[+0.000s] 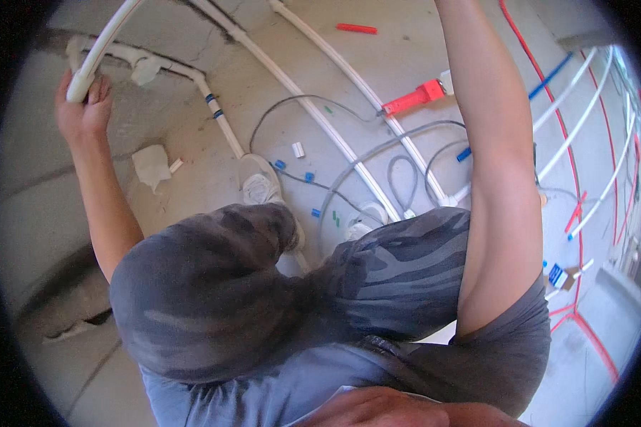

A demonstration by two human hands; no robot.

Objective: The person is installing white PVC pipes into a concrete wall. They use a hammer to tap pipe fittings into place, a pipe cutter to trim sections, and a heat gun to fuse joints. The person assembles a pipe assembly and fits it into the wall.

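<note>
Left hand [85, 117] gripping a curved white pipe [108, 35]

The left hand is wrapped around the curved white pipe's lower end; from there the pipe bends up beyond the top edge of view. Well to the pipe's right, the bare right arm [495, 114] reaches out of sight, so what the right hand is doing cannot be told. Between pipe and arm, a red tool [414, 98] lies on the floor [399, 60].
</note>
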